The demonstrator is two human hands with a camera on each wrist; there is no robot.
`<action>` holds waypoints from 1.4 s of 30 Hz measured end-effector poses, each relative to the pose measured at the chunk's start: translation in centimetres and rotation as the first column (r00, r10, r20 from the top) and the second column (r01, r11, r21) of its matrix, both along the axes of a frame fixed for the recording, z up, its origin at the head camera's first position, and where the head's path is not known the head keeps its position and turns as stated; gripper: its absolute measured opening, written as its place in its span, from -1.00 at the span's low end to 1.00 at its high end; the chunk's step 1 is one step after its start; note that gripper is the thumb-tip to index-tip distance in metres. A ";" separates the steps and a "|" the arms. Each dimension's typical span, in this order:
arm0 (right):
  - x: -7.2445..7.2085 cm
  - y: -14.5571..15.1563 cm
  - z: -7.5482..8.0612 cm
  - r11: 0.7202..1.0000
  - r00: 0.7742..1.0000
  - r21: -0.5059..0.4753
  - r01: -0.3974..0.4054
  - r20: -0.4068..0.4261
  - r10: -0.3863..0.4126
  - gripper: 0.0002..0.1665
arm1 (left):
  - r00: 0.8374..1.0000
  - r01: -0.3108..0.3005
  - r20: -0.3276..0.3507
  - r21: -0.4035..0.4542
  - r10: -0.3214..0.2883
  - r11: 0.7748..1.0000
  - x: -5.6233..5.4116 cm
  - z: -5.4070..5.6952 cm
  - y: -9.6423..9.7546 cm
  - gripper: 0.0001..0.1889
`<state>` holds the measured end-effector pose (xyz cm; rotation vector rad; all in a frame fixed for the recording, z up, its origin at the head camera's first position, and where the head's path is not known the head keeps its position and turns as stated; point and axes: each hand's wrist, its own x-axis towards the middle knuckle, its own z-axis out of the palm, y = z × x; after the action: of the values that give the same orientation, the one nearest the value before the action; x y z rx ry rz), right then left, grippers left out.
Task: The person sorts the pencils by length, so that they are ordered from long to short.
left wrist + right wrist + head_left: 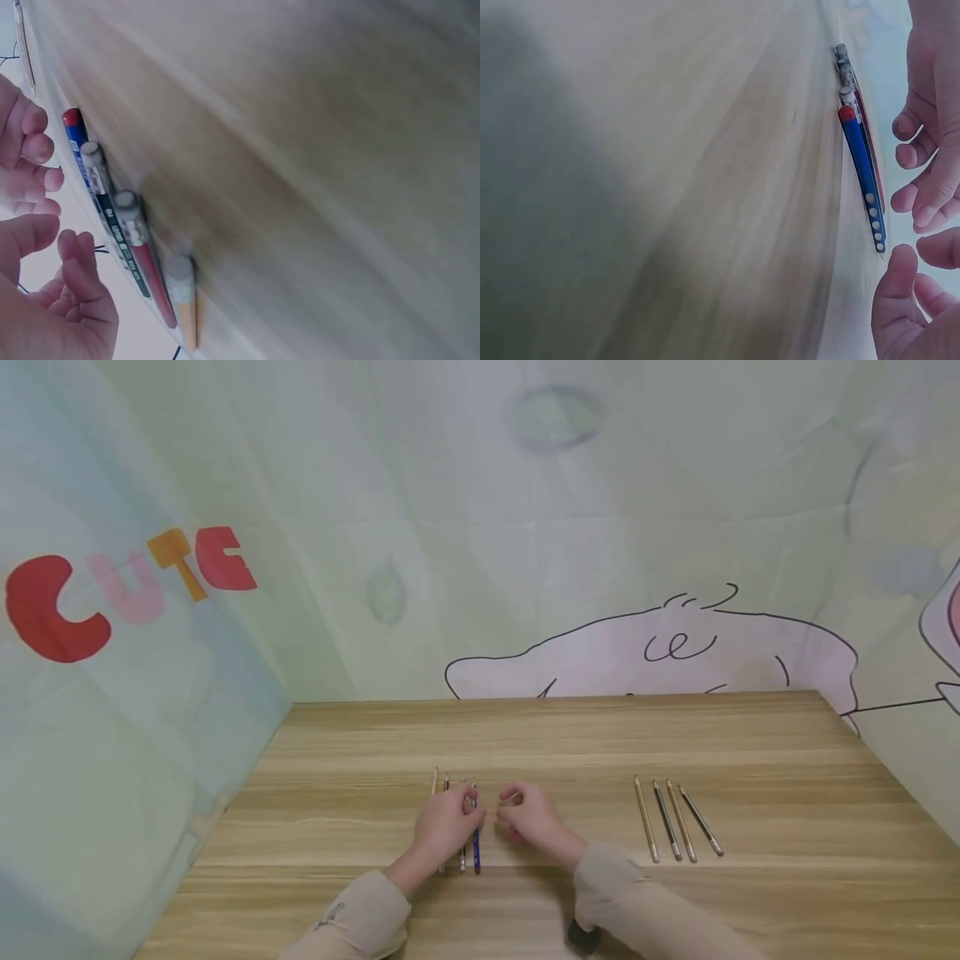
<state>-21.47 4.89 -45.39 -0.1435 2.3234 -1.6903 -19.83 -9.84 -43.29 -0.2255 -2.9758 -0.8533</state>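
Observation:
Just above a row of pencils hovers my left hand [448, 820], fingers loosely bent and nothing visible between them. That row has a blue pencil with a red end [78, 142], a dark green pencil [124, 244], a dark red pencil [152, 277] and a yellow pencil [184, 300], lying side by side. My right hand [534, 818] hangs to the right of the blue pencil, fingers also loosely bent, holding nothing. The fingertips of the two hands face each other across a small gap. In the head view the left hand covers the middle of the row.
To the right, several gold and dark pencils [675, 822] lie apart in a fanned row on the wooden table [360, 735]. Printed curtains [360, 527] stand behind the table and along its sides. Something black [583, 935] sits at the right cuff.

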 end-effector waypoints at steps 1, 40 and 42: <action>0.0 0.2 0.1 1.000 1.000 0.007 -0.004 -0.001 0.004 -0.69 | 1.000 0.002 0.000 0.005 -0.002 1.000 0.0 0.0 0.1 -0.76; 0.3 11.6 2.1 0.990 0.994 0.116 0.083 -0.085 -0.073 -0.68 | 0.988 0.039 0.135 0.262 -0.076 0.964 0.3 0.8 5.3 -0.55; 0.3 12.3 2.2 0.989 0.994 0.119 0.085 -0.073 -0.076 -0.67 | 0.987 0.043 0.138 0.271 -0.083 0.962 0.3 0.8 5.8 -0.56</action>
<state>-21.16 17.22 -43.15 -0.0860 2.5073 -1.5970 -19.52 -4.03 -42.52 -0.2572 -2.9522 -1.3216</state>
